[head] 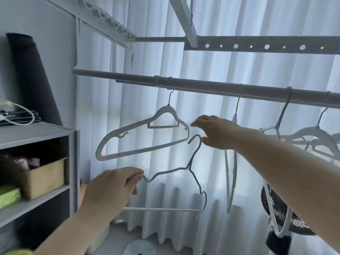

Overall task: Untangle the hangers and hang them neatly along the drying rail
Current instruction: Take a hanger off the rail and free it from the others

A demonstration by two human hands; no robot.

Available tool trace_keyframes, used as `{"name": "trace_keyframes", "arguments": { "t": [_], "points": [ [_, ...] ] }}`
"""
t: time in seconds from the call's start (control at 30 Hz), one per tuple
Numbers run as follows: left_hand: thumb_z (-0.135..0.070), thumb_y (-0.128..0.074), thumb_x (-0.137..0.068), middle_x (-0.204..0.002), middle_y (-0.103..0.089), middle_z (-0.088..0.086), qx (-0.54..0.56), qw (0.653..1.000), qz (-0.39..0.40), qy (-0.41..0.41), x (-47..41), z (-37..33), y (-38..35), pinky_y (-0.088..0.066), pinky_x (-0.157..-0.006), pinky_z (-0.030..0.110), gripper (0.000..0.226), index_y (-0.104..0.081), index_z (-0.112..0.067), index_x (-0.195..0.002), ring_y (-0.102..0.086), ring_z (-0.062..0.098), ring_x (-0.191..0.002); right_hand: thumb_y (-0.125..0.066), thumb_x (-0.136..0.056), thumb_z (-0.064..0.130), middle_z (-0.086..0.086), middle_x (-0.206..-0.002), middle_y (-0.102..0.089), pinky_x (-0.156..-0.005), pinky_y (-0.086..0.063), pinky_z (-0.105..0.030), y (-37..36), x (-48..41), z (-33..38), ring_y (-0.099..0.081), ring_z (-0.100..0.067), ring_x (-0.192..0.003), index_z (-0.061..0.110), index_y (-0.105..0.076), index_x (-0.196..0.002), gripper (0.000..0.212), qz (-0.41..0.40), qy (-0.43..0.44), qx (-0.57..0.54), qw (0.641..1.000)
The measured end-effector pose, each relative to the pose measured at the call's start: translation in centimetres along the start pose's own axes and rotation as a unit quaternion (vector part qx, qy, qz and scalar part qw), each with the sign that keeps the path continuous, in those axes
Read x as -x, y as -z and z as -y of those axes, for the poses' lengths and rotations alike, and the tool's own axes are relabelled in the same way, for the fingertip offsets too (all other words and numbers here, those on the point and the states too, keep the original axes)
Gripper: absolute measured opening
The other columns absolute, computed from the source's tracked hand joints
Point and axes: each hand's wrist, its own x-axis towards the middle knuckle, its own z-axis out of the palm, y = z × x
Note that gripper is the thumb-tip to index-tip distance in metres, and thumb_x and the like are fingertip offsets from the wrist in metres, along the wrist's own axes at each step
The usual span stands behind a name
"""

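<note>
The left hand (117,183) pinched the wire hanger (166,172) by its shoulder below the rail (202,85); the right hand (213,132) hovered open-fingered at its hook (196,135). That hook sat just beside the white hanger (143,149) — a careless lift could have snagged them.

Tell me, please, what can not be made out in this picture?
All in the head view:
- wire hanger: its left end is hidden inside the left hand.
- right hand: whether it touches that hanger's hook is unclear.
- right hangers: cut off by the frame edge, crossed by the right forearm.
- fan: mostly behind the same forearm.
- box: contents too dark.
</note>
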Motion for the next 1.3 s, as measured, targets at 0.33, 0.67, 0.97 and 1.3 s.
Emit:
{"name": "trace_keyframes", "arguments": {
  "t": [0.33,0.67,0.97,1.3],
  "points": [
    [-0.015,-0.064,-0.08,-0.063,-0.069,-0.027,0.093,0.992,-0.075,0.027,5.7,3.0,5.0,-0.05,-0.061,0.013,0.018,-0.072,-0.019,-0.095,-0.064,-0.001,-0.069,-0.058,-0.084,0.012,0.008,-0.063,-0.053,-0.046,-0.034,-0.005,0.7,3.4,3.2,-0.049,0.001,-0.054,0.015,-0.067,-0.08,0.011,0.044,0.034,-0.162,0.985],
    [-0.023,-0.052,-0.09,-0.133,-0.046,0.004,0.0,0.996,-0.027,0.088,13.1,3.3,9.0,-0.036,-0.098,0.033,0.039,-0.049,-0.015,-0.127,-0.041,0.021,-0.122,-0.061,-0.083,0.008,0.007,-0.043,-0.052,-0.035,-0.031,-0.009,2.1,8.9,11.3,-0.048,-0.005,-0.034,0.018,-0.066,-0.071,0.016,-0.008,-0.018,-0.457,0.889],
    [-0.037,-0.048,-0.089,-0.089,-0.05,-0.026,0.211,0.968,0.109,0.077,17.9,0.2,6.6,-0.037,-0.065,0.002,0.039,-0.045,-0.027,-0.127,-0.047,-0.015,-0.081,-0.054,-0.088,0.0,-0.007,-0.057,-0.054,-0.034,-0.04,-0.012,3.1,12.8,13.9,-0.055,-0.004,-0.032,0.009,-0.06,-0.072,0.02,-0.049,-0.112,-0.669,0.733],
    [-0.015,-0.045,-0.094,-0.047,-0.058,-0.007,0.353,0.898,0.245,0.096,18.5,-2.7,4.4,-0.037,-0.037,0.013,0.027,-0.05,-0.02,-0.12,-0.045,0.002,-0.03,-0.053,-0.091,0.006,-0.007,-0.062,-0.053,-0.036,-0.048,-0.014,3.2,12.5,12.9,-0.055,-0.005,-0.031,0.008,-0.052,-0.071,0.02,-0.118,-0.192,-0.686,0.692]
  ]
}}
